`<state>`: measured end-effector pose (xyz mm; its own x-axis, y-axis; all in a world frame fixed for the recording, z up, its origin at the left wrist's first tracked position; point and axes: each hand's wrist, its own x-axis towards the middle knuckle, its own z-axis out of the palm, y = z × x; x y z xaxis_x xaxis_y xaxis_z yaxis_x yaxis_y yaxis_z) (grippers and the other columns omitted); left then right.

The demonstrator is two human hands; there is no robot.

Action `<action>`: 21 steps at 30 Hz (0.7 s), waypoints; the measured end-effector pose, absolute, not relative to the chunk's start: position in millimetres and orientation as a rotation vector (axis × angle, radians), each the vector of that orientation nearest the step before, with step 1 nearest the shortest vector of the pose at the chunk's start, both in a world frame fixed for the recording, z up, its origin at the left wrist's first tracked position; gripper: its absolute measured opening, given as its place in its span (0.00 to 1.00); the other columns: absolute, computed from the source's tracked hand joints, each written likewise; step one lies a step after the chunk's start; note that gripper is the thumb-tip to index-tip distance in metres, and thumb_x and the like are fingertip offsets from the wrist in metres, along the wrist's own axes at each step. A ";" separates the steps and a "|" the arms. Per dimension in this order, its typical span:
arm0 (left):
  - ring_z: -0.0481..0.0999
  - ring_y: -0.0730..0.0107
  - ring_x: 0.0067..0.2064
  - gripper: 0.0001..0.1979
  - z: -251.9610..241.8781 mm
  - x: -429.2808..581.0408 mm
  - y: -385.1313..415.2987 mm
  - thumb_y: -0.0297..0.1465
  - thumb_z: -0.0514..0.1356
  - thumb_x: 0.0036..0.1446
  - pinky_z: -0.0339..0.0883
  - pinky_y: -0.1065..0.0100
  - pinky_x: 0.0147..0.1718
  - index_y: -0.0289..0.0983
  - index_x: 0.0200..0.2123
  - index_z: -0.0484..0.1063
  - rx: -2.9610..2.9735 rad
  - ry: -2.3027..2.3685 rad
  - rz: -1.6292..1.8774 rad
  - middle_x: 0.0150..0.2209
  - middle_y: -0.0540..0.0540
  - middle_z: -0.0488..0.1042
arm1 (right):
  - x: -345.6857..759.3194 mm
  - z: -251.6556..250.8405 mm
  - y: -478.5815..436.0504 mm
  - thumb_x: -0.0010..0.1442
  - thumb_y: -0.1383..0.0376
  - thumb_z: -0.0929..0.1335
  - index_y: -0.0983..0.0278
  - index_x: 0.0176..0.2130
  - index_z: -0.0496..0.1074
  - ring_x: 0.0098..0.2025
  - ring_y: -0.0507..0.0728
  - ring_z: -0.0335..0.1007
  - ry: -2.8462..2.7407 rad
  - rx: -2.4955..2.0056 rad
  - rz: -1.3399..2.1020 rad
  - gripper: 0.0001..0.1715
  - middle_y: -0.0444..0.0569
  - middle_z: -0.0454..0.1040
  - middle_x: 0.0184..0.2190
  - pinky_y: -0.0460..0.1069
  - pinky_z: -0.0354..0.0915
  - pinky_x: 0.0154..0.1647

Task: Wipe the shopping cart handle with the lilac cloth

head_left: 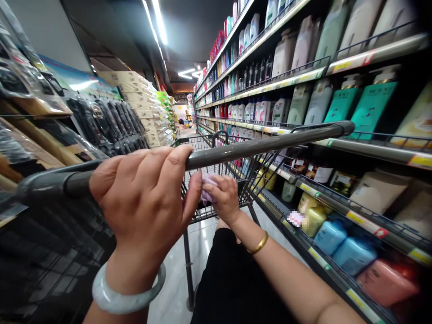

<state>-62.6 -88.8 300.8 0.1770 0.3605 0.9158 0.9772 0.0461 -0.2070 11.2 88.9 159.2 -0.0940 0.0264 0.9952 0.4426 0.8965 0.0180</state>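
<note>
My left hand [145, 193] is closed round the dark grey handlebar of a shopping cart [266, 144], its thumb hanging below the bar. A pale bangle [124, 297] sits on that wrist. Below the bar, my right hand [224, 198] is closed on a crumpled light purple cloth [209, 186], near my left thumb. I cannot tell whether the cloth also touches the cart. A gold bracelet [259, 243] circles the right wrist. Beyond both hands, the cart's wire basket [202, 141] reaches forward.
Tall shelves [303, 78] of shampoo and lotion bottles line the right side, close to the cart. On the left hang packaged dark goods [104, 119], with stacked cartons [131, 96] behind them. A shiny tiled floor [205, 238] shows under the cart, and the aisle runs on ahead.
</note>
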 end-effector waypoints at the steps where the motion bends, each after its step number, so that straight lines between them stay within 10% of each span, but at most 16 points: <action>1: 0.71 0.43 0.59 0.24 300.2 -62.9 -88.9 0.40 0.61 0.63 0.55 0.42 0.62 0.46 0.62 0.69 -1.498 -1.339 -0.845 0.55 0.43 0.76 | 11.6 172.7 86.1 0.66 0.63 0.69 0.51 0.43 0.79 0.52 0.59 0.66 -1.578 -0.317 -0.376 0.08 0.45 0.77 0.50 0.54 0.62 0.52; 10: 0.76 0.40 0.52 0.28 299.5 -64.2 -86.2 0.38 0.66 0.57 0.66 0.44 0.56 0.32 0.59 0.74 -1.420 -1.183 -0.770 0.50 0.35 0.78 | 11.0 133.0 112.7 0.68 0.61 0.70 0.53 0.42 0.78 0.48 0.57 0.68 -1.804 -0.261 -0.548 0.05 0.41 0.79 0.51 0.53 0.62 0.48; 21: 0.70 0.46 0.62 0.30 292.4 -73.3 -84.0 0.39 0.61 0.61 0.58 0.45 0.67 0.42 0.66 0.67 -1.455 -1.343 -0.799 0.57 0.42 0.75 | 43.5 150.2 135.5 0.65 0.63 0.71 0.50 0.42 0.79 0.54 0.58 0.66 -1.698 -0.298 -0.567 0.07 0.44 0.76 0.51 0.55 0.64 0.56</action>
